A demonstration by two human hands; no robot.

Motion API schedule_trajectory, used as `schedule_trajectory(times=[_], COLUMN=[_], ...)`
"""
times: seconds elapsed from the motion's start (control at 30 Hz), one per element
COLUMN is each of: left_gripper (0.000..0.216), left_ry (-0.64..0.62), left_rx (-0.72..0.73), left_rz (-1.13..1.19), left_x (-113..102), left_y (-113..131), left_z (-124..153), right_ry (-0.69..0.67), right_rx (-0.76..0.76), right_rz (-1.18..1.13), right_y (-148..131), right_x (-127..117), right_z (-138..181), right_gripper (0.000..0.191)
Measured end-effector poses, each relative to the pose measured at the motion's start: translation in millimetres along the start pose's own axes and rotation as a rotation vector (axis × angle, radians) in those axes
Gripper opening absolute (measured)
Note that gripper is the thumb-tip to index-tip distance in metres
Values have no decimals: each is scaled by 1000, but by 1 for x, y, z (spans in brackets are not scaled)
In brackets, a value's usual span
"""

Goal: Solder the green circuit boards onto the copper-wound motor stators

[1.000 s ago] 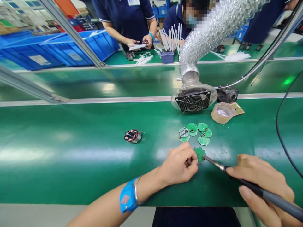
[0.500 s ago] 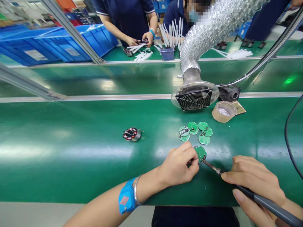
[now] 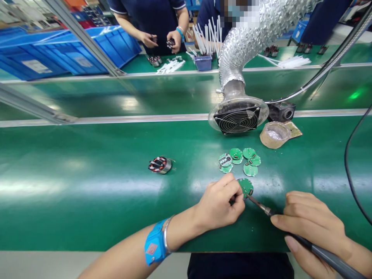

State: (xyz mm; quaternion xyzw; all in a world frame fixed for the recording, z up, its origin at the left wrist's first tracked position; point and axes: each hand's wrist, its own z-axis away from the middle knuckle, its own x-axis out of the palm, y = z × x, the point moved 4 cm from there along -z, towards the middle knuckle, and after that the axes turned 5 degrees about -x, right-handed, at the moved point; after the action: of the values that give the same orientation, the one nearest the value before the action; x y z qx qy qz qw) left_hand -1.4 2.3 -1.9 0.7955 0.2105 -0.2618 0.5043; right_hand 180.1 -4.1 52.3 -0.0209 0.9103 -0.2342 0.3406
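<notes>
My left hand pinches the edge of a small round green circuit board lying on the green bench. My right hand grips a soldering iron like a pen; its metal tip touches the board's lower edge. A blue wrist strap sits on my left wrist. Just beyond the board lies a cluster of several more round green boards. A motor stator with red windings rests to the left, apart from both hands.
A fume fan on a silver flexible duct stands behind the boards, with a tan solder-wire holder beside it. A black cable loops at right. Across a second belt, other people handle parts near blue bins and white sticks.
The iron tip has slid slightly left along the board's lower edge, and my right hand has moved a little closer. The people across the belt shifted their hands.
</notes>
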Motion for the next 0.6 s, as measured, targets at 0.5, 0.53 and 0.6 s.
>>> schedule_trajectory(times=[0.5,0.53,0.6], left_gripper=[9,9,9], left_ry=[35,37,39], left_rx=[-1,1,8], left_rz=[-28,-32,-35], left_x=[2,2,2], left_y=[-1,-1,0], left_z=[2,3,4], right_ry=[-61,-88,-132], right_rx=[-182,-160,-119], right_rz=[174,175,173], right_y=[-2,-2,-4], right_x=[1,-1,-5], right_z=[8,8,10], right_gripper=[21,21,23])
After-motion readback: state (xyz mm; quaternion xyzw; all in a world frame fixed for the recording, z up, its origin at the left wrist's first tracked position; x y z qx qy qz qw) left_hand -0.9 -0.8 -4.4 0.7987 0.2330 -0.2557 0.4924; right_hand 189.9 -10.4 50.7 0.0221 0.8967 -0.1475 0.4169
